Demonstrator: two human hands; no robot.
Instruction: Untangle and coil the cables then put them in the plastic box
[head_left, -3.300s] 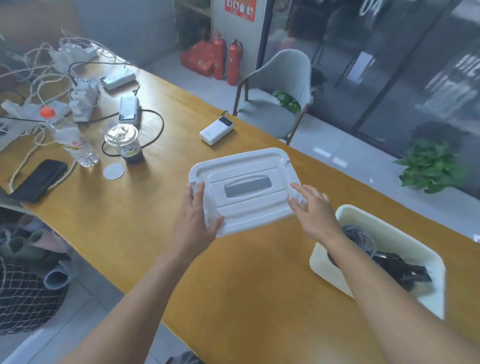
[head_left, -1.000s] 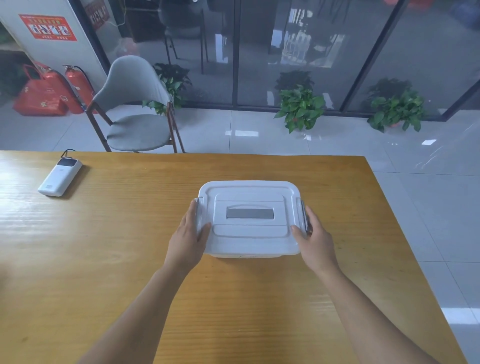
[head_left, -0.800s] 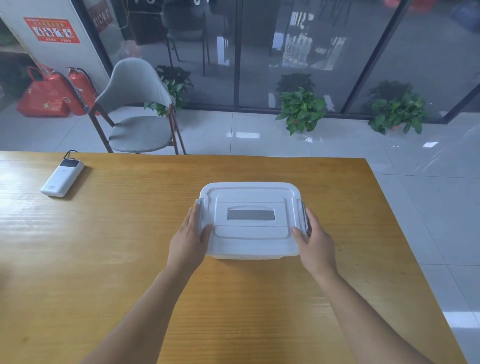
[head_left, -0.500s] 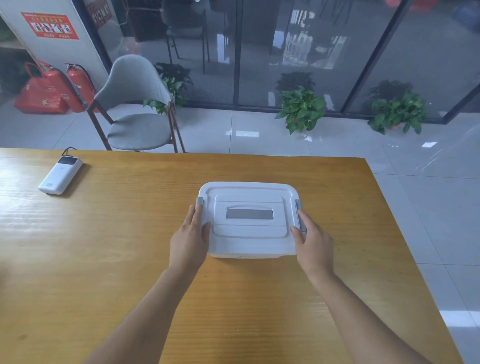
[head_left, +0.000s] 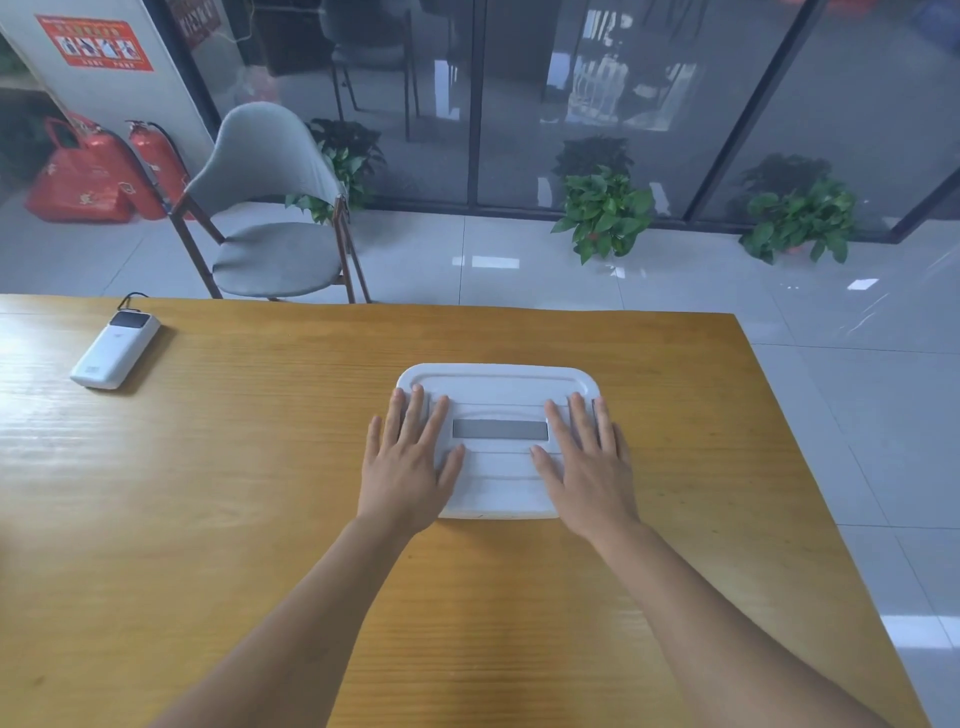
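While flat on the lidded plastic box (head_left: 497, 488), left hand (head_left: 408, 467), right hand (head_left: 589, 467), fingers straight.

The person shows only two forearms and two hands, the left hand (head_left: 410, 462) and the right hand (head_left: 584, 465). Both arms are bare from wrist to frame edge (no sleeve reaches into view). Nails are short and plain. The fingers carry nothing.
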